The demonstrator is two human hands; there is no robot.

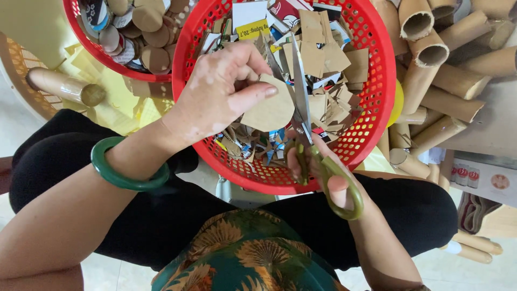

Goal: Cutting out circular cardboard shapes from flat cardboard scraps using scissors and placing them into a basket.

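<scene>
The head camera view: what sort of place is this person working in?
Probably a home or small workshop doing craft piecework on the floor. The left hand holds a cardboard disc that scissors in the right hand trim over a red basket of scraps, beside piled cardboard tubes.

Your arms are bare from the wrists up as far as the view reaches; no sleeves, gloves or rings show on either one. On your left hand [215, 94] side, a thick, smooth, glossy green bangle [126, 164] circles the wrist, plain and round with no clasp to be seen. Your right hand [323, 172] shows no wristwear in the part that is visible. You wear black trousers [161, 215] of soft, matt cloth over both thighs. Your top [247, 253] is dark teal green, printed with large fan-shaped palm leaves in golden yellow and orange; only its front shows at the bottom edge
</scene>
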